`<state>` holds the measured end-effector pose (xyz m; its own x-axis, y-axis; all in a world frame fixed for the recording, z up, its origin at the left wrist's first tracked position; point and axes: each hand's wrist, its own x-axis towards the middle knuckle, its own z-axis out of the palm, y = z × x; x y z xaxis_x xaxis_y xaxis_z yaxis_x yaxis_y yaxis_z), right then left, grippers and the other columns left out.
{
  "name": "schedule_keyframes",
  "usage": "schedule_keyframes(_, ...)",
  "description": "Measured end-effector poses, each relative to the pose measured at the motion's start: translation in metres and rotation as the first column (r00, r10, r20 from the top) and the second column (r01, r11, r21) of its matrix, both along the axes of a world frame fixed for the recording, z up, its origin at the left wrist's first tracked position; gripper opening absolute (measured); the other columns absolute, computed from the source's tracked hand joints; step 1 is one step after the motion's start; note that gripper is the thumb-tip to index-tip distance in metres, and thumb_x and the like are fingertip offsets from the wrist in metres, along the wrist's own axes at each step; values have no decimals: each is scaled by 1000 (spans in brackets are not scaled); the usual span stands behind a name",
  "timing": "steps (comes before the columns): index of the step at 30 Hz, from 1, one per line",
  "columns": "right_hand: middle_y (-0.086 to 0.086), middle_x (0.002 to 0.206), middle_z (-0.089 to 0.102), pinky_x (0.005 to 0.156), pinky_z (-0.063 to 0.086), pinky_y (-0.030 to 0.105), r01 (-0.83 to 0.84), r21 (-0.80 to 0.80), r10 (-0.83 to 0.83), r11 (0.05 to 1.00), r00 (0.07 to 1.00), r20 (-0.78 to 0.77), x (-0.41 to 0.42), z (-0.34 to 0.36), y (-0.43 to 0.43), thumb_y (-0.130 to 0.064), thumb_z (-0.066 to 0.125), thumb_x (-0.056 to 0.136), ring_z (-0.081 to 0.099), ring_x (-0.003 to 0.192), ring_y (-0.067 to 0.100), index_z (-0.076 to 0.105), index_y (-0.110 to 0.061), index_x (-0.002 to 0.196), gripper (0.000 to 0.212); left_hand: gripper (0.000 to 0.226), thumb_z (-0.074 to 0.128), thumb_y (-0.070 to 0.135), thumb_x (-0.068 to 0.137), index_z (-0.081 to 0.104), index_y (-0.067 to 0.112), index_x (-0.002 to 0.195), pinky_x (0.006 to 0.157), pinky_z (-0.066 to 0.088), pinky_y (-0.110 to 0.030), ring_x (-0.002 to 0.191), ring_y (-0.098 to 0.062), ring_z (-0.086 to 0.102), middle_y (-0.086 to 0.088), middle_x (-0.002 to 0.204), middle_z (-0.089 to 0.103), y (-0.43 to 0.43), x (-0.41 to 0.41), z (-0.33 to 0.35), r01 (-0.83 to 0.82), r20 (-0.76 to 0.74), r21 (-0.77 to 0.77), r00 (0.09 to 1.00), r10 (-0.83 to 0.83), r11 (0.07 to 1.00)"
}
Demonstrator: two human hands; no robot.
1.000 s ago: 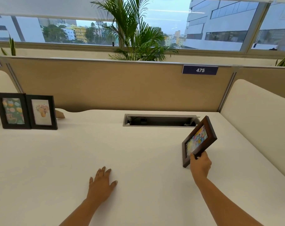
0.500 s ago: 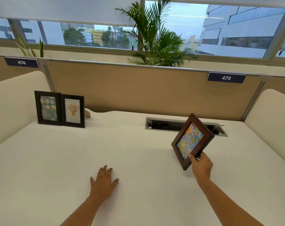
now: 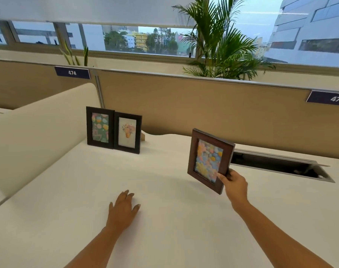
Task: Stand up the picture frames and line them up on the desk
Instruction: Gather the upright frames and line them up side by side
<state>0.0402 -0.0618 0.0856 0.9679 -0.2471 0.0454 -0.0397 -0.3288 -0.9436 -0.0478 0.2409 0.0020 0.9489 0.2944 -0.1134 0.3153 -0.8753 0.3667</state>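
Over the last second the brown picture frame (image 3: 210,160) has been turned from a steep diagonal tilt to nearly upright, its colourful print now facing the camera squarely, and it has travelled leftward, away from the open cable hatch (image 3: 281,166) and toward the two black frames already standing. That suggests the carrying step is well under way: two frames are placed, and this third one looks headed for the free spot to the right of the flower-print black frame (image 3: 127,132), which stands touching the green-print black frame (image 3: 100,127) near the back left of the worktop (image 3: 68,200). The brown frame is in the air, clear of the worktop and well apart from the pair. The right hand (image 3: 235,185) grasps it by the lower right corner, thumb on the front edge and the fingers hidden behind, with the forearm reaching forward and up from the lower right. The left hand (image 3: 124,206) lies flat and released on the worktop, palm down, fingers loosely spread, holding nothing. Whether the brown frame's rear stand is folded out cannot be seen from this side.
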Motion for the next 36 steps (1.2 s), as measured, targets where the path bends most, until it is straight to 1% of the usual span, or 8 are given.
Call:
schedule_keyframes(5,13,117,65,91,50,45,-48,62,49,997,999,-17,27,-2,49,-22,62,84,55,92,20,58,-8,119,38,52,37,41,96,26,19,143,117,14,-47,146,-13,10,2,157,15,38,23,-4,-16,10,29,1000,15,999)
schedule_keyframes(11,13,121,63,94,49,46,-80,131,86,988,996,-39,64,-8,99,-21,60,85,55,97,21,55,-8,121,38,53,38,39,96,26,17,143,117,15,-47,146,-17,12,-1,157,14,84,56,-6,-35,40,16,999,34,999)
schedule_keyframes(16,12,123,61,94,49,45,-119,140,128,983,990,-57,89,-16,128,-20,60,86,55,98,20,53,-8,122,39,53,37,39,96,27,16,143,117,15,-48,145,-18,14,-3,157,15,114,78,-9,-76,43,13,996,75,997)
schedule_keyframes(20,11,122,61,95,48,44,-137,151,150,979,986,-77,109,-28,148,-20,60,86,54,98,20,53,-8,123,39,54,36,41,96,26,17,143,117,13,-49,146,-18,12,-3,157,14,132,94,-16,-118,35,30,992,117,993)
schedule_keyframes(23,9,121,61,97,47,45,-127,188,149,974,983,-107,118,-38,160,-20,60,86,54,99,19,53,-9,123,40,55,32,44,96,23,18,144,117,12,-49,146,-17,10,-3,158,13,139,100,-22,-150,51,72,988,147,986)
schedule_keyframes(27,7,119,60,97,47,45,-128,205,154,970,981,-118,132,-45,170,-20,60,85,55,100,20,52,-9,124,41,56,29,45,96,21,19,145,117,10,-49,146,-17,10,-2,158,14,143,113,-25,-194,96,80,978,186,978)
schedule_keyframes(31,5,118,59,96,47,45,-171,174,192,970,975,-114,143,-47,172,-20,59,86,54,100,18,51,-8,125,41,56,26,45,97,19,20,146,118,9,-49,146,-17,9,-1,158,15,140,116,-29,-213,117,138,973,198,967)
schedule_keyframes(36,3,118,58,95,48,44,-231,177,251,957,963,-100,155,-49,169,-19,56,88,55,102,19,49,-10,126,40,55,27,44,96,22,20,145,118,6,-49,146,-16,9,0,157,17,141,116,-33,-223,158,111,966,204,968)
